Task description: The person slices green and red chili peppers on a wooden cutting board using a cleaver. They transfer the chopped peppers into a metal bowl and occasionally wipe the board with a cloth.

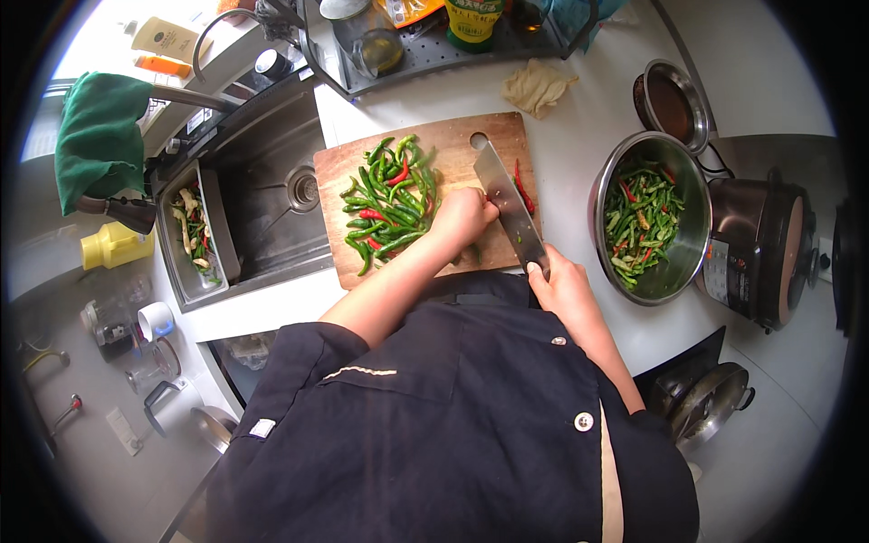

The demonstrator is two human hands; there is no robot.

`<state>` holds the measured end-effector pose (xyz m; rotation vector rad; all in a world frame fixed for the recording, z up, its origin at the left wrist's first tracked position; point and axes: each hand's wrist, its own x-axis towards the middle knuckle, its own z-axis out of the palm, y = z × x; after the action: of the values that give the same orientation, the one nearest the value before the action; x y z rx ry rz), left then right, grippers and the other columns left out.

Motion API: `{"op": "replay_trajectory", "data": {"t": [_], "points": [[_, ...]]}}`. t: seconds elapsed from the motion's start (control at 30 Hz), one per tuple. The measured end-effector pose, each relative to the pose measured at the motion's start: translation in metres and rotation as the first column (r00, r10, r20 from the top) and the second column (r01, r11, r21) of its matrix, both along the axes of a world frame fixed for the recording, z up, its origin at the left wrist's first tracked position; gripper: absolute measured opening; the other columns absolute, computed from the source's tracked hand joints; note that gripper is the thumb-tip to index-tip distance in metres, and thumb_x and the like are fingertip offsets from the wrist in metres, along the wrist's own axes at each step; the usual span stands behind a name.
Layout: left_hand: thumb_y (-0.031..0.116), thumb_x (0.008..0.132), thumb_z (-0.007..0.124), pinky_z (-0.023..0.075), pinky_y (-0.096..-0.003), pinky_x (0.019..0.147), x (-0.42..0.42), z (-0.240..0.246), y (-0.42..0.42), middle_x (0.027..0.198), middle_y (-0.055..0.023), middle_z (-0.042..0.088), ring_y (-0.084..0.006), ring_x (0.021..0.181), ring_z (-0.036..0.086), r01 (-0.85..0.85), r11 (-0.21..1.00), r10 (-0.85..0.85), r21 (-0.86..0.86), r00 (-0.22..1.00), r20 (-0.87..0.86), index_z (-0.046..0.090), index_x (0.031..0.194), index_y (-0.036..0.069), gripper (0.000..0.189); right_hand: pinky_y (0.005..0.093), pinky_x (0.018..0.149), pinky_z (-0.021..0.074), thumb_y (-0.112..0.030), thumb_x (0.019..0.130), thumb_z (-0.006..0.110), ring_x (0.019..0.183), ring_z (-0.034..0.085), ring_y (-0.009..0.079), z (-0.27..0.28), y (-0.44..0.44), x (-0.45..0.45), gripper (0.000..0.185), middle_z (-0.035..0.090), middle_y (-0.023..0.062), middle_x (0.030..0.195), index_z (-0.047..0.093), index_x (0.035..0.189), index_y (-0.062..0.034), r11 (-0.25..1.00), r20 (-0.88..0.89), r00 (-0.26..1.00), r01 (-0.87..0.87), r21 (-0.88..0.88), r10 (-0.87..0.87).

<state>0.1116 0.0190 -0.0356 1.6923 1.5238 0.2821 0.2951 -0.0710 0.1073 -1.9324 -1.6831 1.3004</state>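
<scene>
My right hand (565, 279) grips the handle of a Chinese cleaver (510, 203), whose broad blade slants across the right part of a wooden cutting board (499, 125). Curled fingers of my left hand (467, 216) press close to the blade's left face. A bit of red shows at those fingertips, probably a chili held there, though the hand mostly hides it. Whole green and red chili peppers (390, 197) lie heaped on the board's left half. Right of the blade rests a red chili (523, 190), with small bits stuck to the steel.
A steel bowl (692, 251) of cut chilies stands right of the board, beside a rice cooker (753, 251). Left is a sink (271, 224) with a steel tray (220, 271) of scraps. A crumpled cloth (540, 87) lies behind the board, near a dish rack (421, 71).
</scene>
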Motion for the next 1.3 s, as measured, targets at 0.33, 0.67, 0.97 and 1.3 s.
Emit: {"op": "replay_trajectory", "data": {"t": [0.33, 0.67, 0.97, 1.3], "points": [[0.025, 0.084, 0.065, 0.0559, -0.0484, 0.071, 0.001, -0.002, 0.002, 0.073, -0.0268, 0.067, -0.0426, 0.072, 0.069, 0.020, 0.998, -0.018, -0.063, 0.999, 0.033, 0.070, 0.079, -0.005, 0.031, 0.0444, 0.073, 0.0545, -0.013, 0.095, 0.061, 0.085, 0.069, 0.0453, -0.035, 0.011, -0.019, 0.022, 0.070, 0.0237, 0.086, 0.061, 0.113, 0.0003, 0.995, 0.005, 1.000, 0.030, 0.092, -0.030], [0.027, 0.090, 0.064, 0.0565, -0.0483, 0.074, -0.066, 0.079, 0.011, 0.082, -0.0210, 0.069, -0.0358, 0.079, 0.071, 0.069, 0.997, -0.072, -0.025, 0.985, -0.155, 0.067, 0.089, 0.004, 0.023, 0.0516, 0.077, 0.0535, -0.009, 0.094, 0.057, 0.090, 0.064, 0.0507, 0.005, 0.006, -0.008, 0.026, 0.066, 0.0303, 0.094, 0.061, 0.117, 0.0020, 0.982, -0.082, 0.994, 0.081, 0.173, -0.068], [0.014, 0.087, 0.061, 0.0583, -0.0356, 0.077, -0.037, 0.064, 0.002, 0.100, -0.0074, 0.067, -0.0252, 0.098, 0.067, 0.660, 0.728, -0.495, 0.186, 0.694, -0.524, 0.068, 0.099, 0.009, 0.015, 0.0540, 0.078, 0.0529, -0.008, 0.090, 0.058, 0.090, 0.064, 0.0501, -0.014, -0.003, -0.001, 0.033, 0.067, 0.0296, 0.094, 0.061, 0.121, 0.0009, 0.990, 0.024, 1.000, 0.012, 0.141, -0.016], [0.016, 0.086, 0.062, 0.0571, -0.0337, 0.077, -0.049, 0.046, -0.001, 0.095, -0.0056, 0.066, -0.0229, 0.097, 0.065, 0.659, 0.657, -0.477, 0.366, 0.740, -0.474, 0.066, 0.100, 0.010, 0.016, 0.0541, 0.077, 0.0526, -0.011, 0.091, 0.058, 0.090, 0.064, 0.0508, -0.006, 0.001, -0.001, 0.025, 0.066, 0.0302, 0.093, 0.061, 0.113, 0.0012, 0.995, -0.025, 0.999, 0.043, 0.086, -0.041]]}}
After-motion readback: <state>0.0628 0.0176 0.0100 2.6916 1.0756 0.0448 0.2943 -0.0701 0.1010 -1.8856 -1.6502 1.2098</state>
